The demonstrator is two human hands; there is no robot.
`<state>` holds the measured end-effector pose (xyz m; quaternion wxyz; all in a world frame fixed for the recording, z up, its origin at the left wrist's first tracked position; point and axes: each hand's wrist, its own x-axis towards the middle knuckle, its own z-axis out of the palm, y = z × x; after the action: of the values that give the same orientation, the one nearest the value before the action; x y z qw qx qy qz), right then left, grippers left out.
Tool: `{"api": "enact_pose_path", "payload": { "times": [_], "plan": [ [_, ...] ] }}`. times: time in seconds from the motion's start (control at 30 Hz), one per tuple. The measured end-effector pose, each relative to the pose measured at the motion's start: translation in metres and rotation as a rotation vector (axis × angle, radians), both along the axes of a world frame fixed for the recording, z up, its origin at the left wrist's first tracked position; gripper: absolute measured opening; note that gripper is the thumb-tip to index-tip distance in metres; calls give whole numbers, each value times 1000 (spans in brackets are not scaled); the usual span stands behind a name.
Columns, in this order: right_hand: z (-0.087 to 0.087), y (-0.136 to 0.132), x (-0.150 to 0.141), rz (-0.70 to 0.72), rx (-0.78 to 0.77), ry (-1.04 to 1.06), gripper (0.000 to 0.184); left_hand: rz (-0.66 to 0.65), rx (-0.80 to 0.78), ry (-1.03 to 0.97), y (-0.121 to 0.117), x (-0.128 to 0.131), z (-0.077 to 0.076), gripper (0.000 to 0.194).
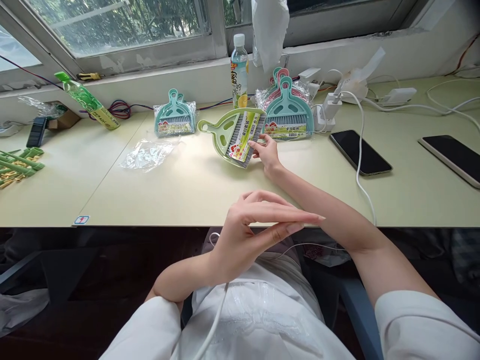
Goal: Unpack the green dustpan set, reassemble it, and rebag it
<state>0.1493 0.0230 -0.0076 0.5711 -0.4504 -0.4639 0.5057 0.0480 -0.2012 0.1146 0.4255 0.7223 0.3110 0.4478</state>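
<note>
At the far left of the surface (195, 192) you have a green bundle (20, 167), then a green-capped bottle (88, 100) leaning back toward the wall. Next come a crumpled clear wrapper (148, 155) lying flat and, behind it, a wrapped teal dustpan set (174, 120).

Near the middle is your green dustpan set (223, 134), a brush nested in its pan. It is tilted, with its handle pointing left and its wide, bristled end to the right; a lemon-drink bottle (240, 75) stands just behind it.

Your left hand (238, 235) is well apart from it, raised in front of your body by the near edge. The elbow is bent, the wrist cocked, and the fingers lie close together, stretched toward your right with the thumb beneath. You show nothing in that grip; whether thumb and fingers actually meet, I can't tell.

Your right hand (269, 157) reaches forward and to the left, the forearm running diagonally over the surface. Its grip pinches the right edge of the green set, thumb and fingers at the brush end.

Just behind that hand sits a stack of teal and pink dustpan sets (288, 107). Farther right lie a black phone (360, 152) crossed by a white cable (360, 145), and a second phone (455, 155).
</note>
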Motion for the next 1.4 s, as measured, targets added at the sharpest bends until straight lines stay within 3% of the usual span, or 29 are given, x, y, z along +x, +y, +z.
{"api": "enact_pose_path", "payload": {
  "times": [0.3, 1.4],
  "plan": [
    [4, 0, 2, -9, -12, 6, 36, 106, 33, 8, -2, 1, 0, 20],
    [2, 0, 0, -9, -24, -2, 40, 178, 251, 36, 4, -2, -4, 14]
  ]
}}
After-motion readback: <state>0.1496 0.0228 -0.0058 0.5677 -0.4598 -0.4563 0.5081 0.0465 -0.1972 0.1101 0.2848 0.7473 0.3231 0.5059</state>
